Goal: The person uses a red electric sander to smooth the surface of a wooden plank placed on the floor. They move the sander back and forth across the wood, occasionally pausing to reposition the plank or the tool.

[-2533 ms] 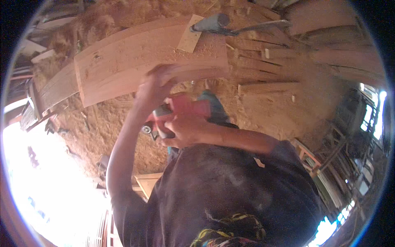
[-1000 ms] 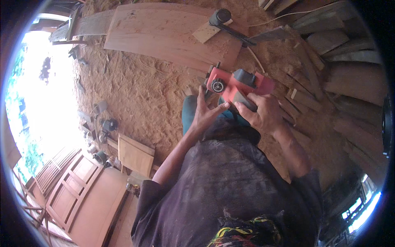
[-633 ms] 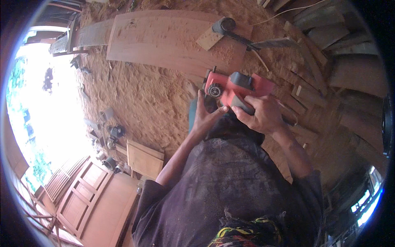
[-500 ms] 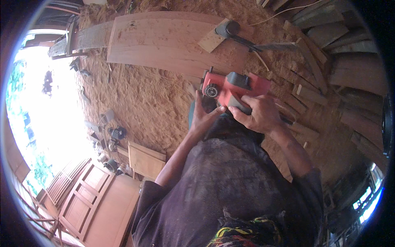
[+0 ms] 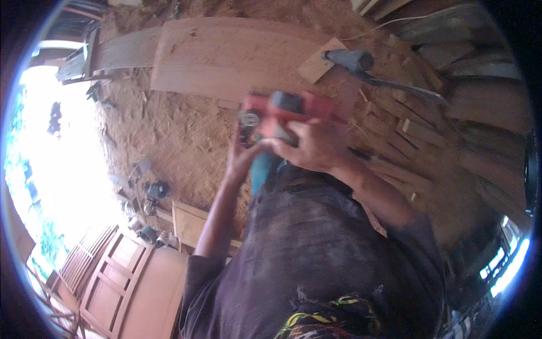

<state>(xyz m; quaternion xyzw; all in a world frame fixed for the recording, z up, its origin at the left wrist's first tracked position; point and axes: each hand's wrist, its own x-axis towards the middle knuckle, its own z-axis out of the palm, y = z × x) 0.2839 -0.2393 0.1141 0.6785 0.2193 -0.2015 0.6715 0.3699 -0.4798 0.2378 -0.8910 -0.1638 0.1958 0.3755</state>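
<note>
A red electric planer (image 5: 319, 106) with dark parts and a round wheel at its left end is held in front of my body, blurred by motion. My right hand (image 5: 316, 146) is wrapped round its rear handle. At the left end, near the wheel, my left hand (image 5: 244, 153) supports it, with the thumb along the near edge. Some of the left fingers are hidden behind the tool. Beyond the planer lies a wide, sawdust-covered wooden board (image 5: 214, 53). A grey tapered tube (image 5: 353, 60) with a dark cord shows near a small pale wood piece (image 5: 317, 70).
Sawdust (image 5: 169, 121) covers the ground. Stacked planks (image 5: 485, 96) stand along the right, with wood offcuts (image 5: 418, 127) nearer. Panelled wooden frames (image 5: 116, 271) lie at lower left, beside several small pots and tools (image 5: 149, 231). A pale cord (image 5: 412, 20) runs at upper right.
Both hands have shifted left with the planer in them. The grey tube has moved right and turned, and its cord lies differently. The view has shifted slightly.
</note>
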